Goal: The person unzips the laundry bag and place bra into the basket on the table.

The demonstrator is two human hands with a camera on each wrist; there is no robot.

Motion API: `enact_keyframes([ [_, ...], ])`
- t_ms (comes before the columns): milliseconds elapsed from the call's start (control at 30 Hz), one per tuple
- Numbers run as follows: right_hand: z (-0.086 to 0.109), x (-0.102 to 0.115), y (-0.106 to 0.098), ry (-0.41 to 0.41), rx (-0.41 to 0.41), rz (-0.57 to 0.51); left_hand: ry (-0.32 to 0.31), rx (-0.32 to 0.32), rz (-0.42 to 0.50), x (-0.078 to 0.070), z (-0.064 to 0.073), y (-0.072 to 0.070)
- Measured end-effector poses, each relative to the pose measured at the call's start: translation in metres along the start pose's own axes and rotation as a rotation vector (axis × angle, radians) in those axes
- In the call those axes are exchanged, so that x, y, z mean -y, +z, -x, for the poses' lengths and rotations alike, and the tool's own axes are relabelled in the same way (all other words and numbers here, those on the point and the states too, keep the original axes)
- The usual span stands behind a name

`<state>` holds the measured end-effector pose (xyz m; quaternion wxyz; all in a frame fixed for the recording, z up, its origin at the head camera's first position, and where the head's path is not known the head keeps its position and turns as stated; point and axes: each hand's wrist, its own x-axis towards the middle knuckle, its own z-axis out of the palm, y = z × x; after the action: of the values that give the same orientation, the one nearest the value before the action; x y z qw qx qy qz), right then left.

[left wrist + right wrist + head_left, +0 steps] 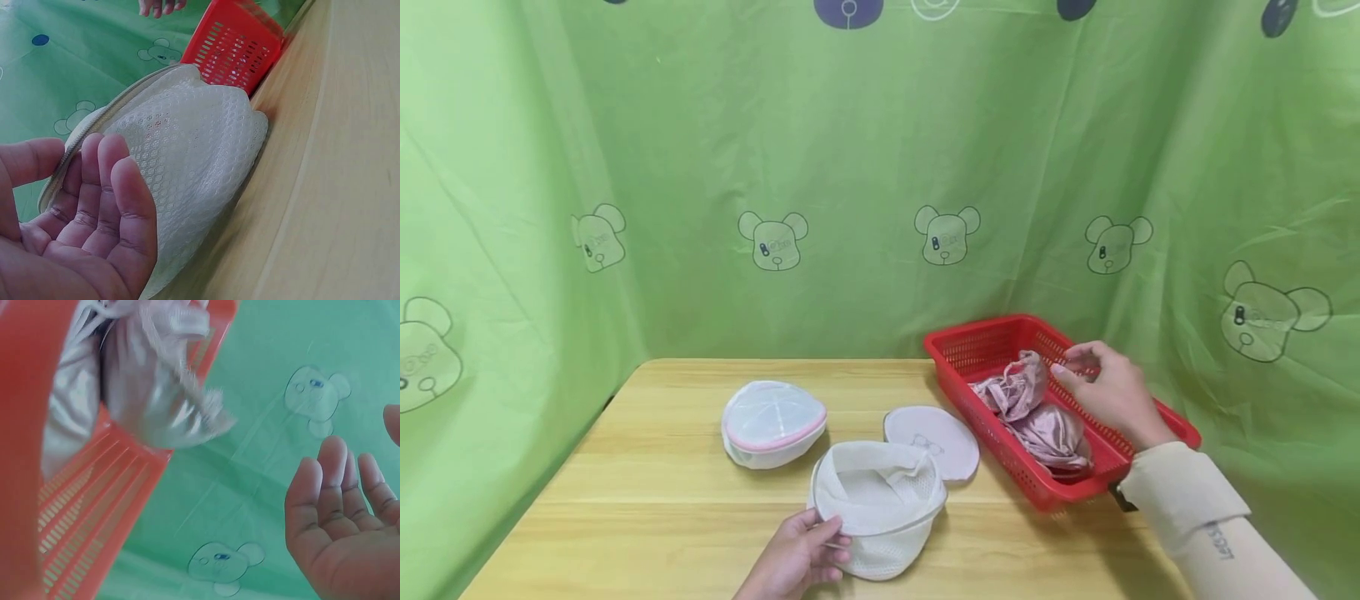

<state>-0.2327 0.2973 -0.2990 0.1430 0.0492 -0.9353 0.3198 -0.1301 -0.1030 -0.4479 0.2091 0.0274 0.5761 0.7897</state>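
Note:
A white mesh laundry bag [887,554] stands with its mouth facing up on the table. My left hand [797,554] pinches its zippered rim between thumb and fingers; the left wrist view shows the zip edge [103,119] there. Over the red plastic basket [977,350] my right hand [1112,396] hangs with loosely bent fingers, holding nothing. Inside the basket lies a crumpled pink satin bra [1052,433], its cups and straps bunched together. In the right wrist view the bra [156,381] sits beside the right hand [350,531], apart from it.
A pale pink lid-like flap [951,454] with a bow print lies behind the mesh bag; whether they are joined is unclear. At the left rests a closed white mesh pouch [775,417] with pink trim. A green bear-print curtain [850,300] surrounds the wooden table [662,500].

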Motion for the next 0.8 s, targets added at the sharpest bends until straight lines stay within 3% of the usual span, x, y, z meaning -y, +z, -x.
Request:
enact_keyframes([
  [533,0.017,0.04,0.031,-0.094,0.032,-0.055,0.003,-0.015,0.009,-0.002,0.0,0.001],
  [800,0.029,0.058,0.06,-0.201,0.036,-0.047,0.009,-0.024,0.011,-0.004,0.001,0.0],
])
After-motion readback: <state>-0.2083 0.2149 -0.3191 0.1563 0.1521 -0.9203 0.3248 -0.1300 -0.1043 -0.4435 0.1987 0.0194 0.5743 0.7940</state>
